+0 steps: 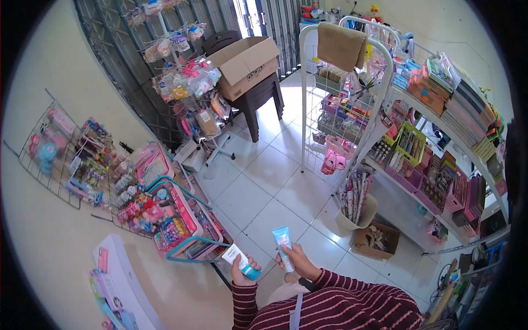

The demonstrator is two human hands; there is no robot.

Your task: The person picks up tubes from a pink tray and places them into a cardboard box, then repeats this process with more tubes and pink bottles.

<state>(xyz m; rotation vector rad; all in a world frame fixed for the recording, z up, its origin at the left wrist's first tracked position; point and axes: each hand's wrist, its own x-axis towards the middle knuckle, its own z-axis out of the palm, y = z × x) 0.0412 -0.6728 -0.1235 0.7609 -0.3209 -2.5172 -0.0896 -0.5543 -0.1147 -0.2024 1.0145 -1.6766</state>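
Observation:
Two tubes are held up in front of the striped sleeves, low in the view. My left hand (241,272) is closed around a white tube with a teal cap (233,255), which tilts with its cap toward the lower right. Fingers of my right hand (301,262) wrap round a light blue tube (282,237), its wide end pointing up. A small gap separates the two tubes. The print on both is too small to read.
At the left are wire racks and pink baskets (181,203) of small goods. An open cardboard box (247,66) rests on dark stools behind. White shelves (385,170) with stationery stand at the right, near a bin (371,212) and small carton (375,247).

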